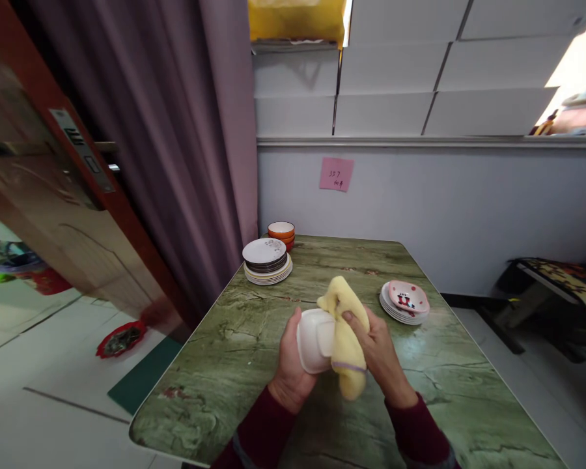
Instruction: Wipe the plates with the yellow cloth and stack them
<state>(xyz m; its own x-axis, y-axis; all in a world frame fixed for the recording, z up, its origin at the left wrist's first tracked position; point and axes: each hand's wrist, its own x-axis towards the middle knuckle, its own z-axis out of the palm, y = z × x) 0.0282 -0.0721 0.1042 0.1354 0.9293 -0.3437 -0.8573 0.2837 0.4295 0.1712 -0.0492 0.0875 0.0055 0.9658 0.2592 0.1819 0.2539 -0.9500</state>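
The left hand (292, 361) cups a white bowl (312, 345) just below the frame's centre, its fingers partly hidden from me, while the right hand (378, 348), closed on a yellow cloth (348, 345), presses that to the bowl, above a green table (215, 384).

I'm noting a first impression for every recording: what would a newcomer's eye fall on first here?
Most likely the pale yellow cloth over the middle of the green table, held in the right grip at a small white dish in the left grip. After that, perhaps the pink note on the wall behind, and the orange bowls behind stacked plates at the table's far left corner.
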